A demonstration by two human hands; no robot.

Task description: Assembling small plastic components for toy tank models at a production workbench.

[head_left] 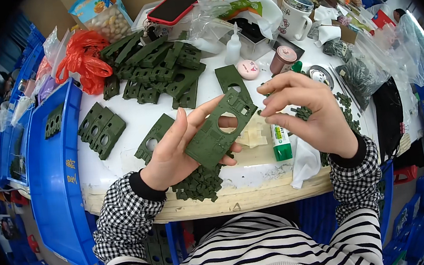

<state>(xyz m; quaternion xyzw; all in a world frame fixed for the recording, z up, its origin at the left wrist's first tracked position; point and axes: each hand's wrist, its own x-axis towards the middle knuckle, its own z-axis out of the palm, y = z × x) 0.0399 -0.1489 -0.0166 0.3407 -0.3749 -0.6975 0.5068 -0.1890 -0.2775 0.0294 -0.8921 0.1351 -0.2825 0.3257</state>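
Observation:
My left hand (173, 149) holds a dark green plastic model hull plate (207, 140) with a large round hole, tilted above the table. Just right of its upper end is my right hand (304, 111), thumb and fingertips drawn together in a pinch; whatever they hold is too small to make out. Below the plate lies a heap of small green plastic parts (199, 185). Another green plate (154, 138) lies partly behind my left hand. A glue stick (281, 143) with a green cap is under my right hand, beside a white cloth (306, 161).
A pile of green hull plates (165, 70) fills the back left, near a red plastic bag (85, 60). The blue tray (56, 183) stands at the left edge. Behind are a dropper bottle (233, 46), a red-cased phone (172, 7) and a mug (294, 17). Tweezers (348, 86) lie right.

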